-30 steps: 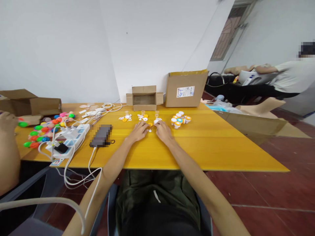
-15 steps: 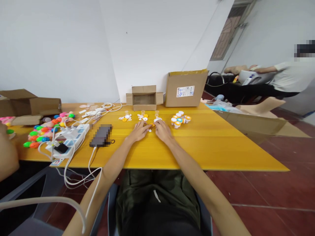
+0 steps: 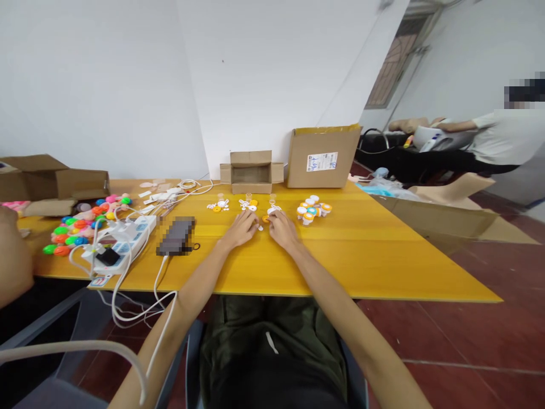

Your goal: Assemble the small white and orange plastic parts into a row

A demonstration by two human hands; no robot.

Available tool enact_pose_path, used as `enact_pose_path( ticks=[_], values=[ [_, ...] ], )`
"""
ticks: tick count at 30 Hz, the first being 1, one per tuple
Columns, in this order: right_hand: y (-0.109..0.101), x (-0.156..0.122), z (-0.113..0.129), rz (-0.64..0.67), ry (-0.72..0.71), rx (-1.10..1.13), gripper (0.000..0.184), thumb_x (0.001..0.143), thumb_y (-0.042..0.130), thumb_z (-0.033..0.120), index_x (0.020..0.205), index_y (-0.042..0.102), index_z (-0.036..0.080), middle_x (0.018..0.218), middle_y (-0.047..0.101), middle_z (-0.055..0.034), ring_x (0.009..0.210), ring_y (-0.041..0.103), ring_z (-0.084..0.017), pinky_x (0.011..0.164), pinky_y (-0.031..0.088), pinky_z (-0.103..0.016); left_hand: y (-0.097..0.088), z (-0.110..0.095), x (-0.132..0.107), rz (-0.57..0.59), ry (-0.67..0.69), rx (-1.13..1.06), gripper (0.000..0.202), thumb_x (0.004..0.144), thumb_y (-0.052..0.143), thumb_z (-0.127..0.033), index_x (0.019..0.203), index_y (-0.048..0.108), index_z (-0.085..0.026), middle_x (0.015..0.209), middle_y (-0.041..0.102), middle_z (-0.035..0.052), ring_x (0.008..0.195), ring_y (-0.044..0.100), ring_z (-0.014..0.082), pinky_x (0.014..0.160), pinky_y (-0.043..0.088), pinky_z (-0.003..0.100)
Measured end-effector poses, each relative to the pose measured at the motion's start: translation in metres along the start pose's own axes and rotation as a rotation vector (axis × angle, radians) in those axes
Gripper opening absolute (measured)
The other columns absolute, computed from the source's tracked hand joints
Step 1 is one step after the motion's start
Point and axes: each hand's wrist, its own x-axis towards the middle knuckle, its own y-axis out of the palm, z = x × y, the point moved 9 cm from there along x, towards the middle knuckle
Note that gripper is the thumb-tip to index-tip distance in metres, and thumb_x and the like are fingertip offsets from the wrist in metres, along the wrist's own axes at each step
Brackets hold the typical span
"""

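My left hand [image 3: 242,229] rests low over the table, fingers bent and somewhat apart, with nothing visible in them. Just beyond its fingertips lies a group of small white and orange plastic parts [image 3: 247,204]. My right hand [image 3: 283,229] is closed, with its fingertips on an orange round plastic piece [image 3: 265,219]; its fingers partly cover white parts behind them. Between the hands a small white plastic piece [image 3: 261,228] lies on the table. To the right sits a cluster of white capped pieces [image 3: 313,210] with orange and blue rings.
An open cardboard box [image 3: 251,188] and a closed carton [image 3: 321,162] stand at the back. On the left are a phone [image 3: 176,235], a power strip [image 3: 136,233] with cables, and colourful balls [image 3: 62,250]. A co-worker's arm [image 3: 15,261] shows at the left edge; another person sits far right.
My left hand has drawn back from the orange piece, leaving a wider gap between the hands. The right hand stays beside the orange piece. The view has shifted slightly.
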Motion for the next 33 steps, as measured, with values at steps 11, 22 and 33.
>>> enact_pose_path(
  ticks=[11, 22, 33],
  values=[
    [-0.005, -0.002, -0.001, 0.035, 0.099, -0.030, 0.039, 0.086, 0.048, 0.004, 0.107, 0.077, 0.021, 0.122, 0.069, -0.0119, 0.118, 0.061, -0.025, 0.099, 0.053, -0.033, 0.001, -0.019, -0.005, 0.057, 0.112, -0.024, 0.017, 0.089, 0.053, -0.017, 0.094, 0.068, -0.025, 0.096, 0.064, 0.0045, 0.094, 0.063, 0.0214, 0.090, 0.052, 0.035],
    [-0.004, -0.001, -0.009, -0.011, 0.117, 0.040, 0.035, 0.085, 0.051, 0.007, 0.104, 0.076, 0.022, 0.119, 0.069, -0.0110, 0.115, 0.061, -0.026, 0.096, 0.053, -0.033, 0.004, -0.015, -0.002, 0.028, 0.138, 0.028, 0.021, 0.092, 0.056, -0.022, 0.108, 0.069, -0.024, 0.105, 0.065, 0.0061, 0.105, 0.063, 0.0233, 0.098, 0.052, 0.039],
    [0.005, 0.005, -0.030, -0.208, 0.092, 0.193, 0.033, 0.080, 0.053, 0.007, 0.096, 0.074, 0.026, 0.107, 0.070, -0.0071, 0.103, 0.061, -0.026, 0.088, 0.052, -0.035, 0.006, -0.019, -0.003, 0.059, 0.151, 0.099, 0.029, 0.099, 0.050, -0.028, 0.122, 0.068, -0.025, 0.115, 0.064, 0.0074, 0.112, 0.061, 0.0235, 0.104, 0.050, 0.041]
  ],
)
